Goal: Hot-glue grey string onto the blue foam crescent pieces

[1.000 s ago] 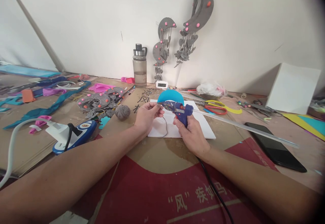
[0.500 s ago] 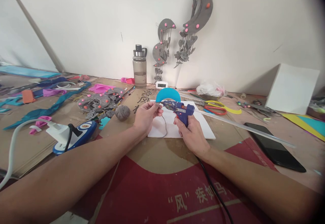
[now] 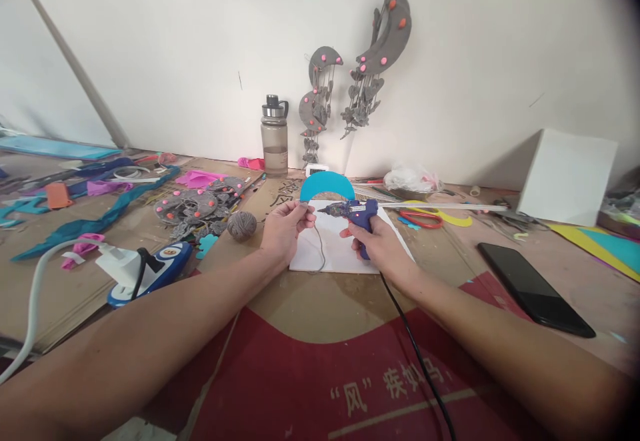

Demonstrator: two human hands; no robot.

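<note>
My left hand (image 3: 286, 229) is closed in a pinch on the end of a grey yarn strand (image 3: 321, 249), which hangs down to a white board (image 3: 340, 257). A blue crescent (image 3: 327, 183) rises behind its fingertips, the left tip close to them; whether the fingers also grip it I cannot tell. My right hand (image 3: 381, 244) is wrapped round the handle of a blue hot glue gun (image 3: 357, 213). The nozzle points left, a small gap from the left fingertips. A long clear glue stick (image 3: 445, 206) extends from its back.
A grey yarn ball (image 3: 242, 225) and grey felt pieces (image 3: 197, 202) lie left, near a blue power strip (image 3: 173, 261). Behind stand a bottle (image 3: 275, 144) and grey crescent hangings (image 3: 385, 47). Red-handled scissors (image 3: 423, 219) and a phone (image 3: 535, 291) are right; a black cord (image 3: 415, 347) trails forward.
The glue gun has drawn back to the right, its nozzle now apart from the left fingertips. Its glue stick has swung up to nearly level. My left hand has barely moved.
</note>
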